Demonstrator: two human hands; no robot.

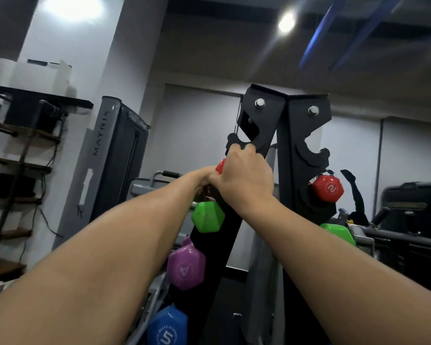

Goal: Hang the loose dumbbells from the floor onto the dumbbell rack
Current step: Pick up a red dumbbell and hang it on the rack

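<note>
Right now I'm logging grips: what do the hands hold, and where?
The right hand grips a red dumbbell, seemingly at its handle. The left hand is mostly hidden; its hold cannot be told.

Rack (255, 125): black, upright, two slanted posts bolted at the top, hook-shaped cradles down each post.
Top cradles: both bare.
Left post, downward: red dumbbell (220, 166), mostly hidden behind hands; green dumbbell (207, 216); purple dumbbell (186, 267), marked 4; blue dumbbell (168, 328), marked 5.
Right post, downward: red 2 dumbbell (328, 188) seated in cradle; second green dumbbell (340, 232), partly hidden by forearm.
</note>
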